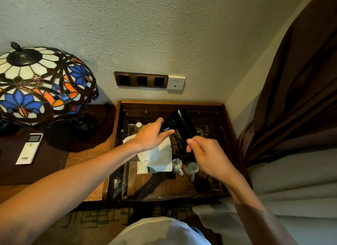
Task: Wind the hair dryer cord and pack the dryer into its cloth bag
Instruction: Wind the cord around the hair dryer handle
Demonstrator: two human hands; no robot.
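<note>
A black hair dryer is held above the glass-topped side table. My left hand grips its rear end, near the vented grille. My right hand is closed around the lower end of the folded handle. A thin black cord hangs in loops beneath the dryer, between the two hands. The white cloth bag lies crumpled on the glass under my left wrist, with part of it hidden by that hand.
Two white mugs and a small bottle sit under the glass. A stained-glass lamp and a white remote stand on the left desk. Wall sockets are behind; a brown curtain and bed lie to the right.
</note>
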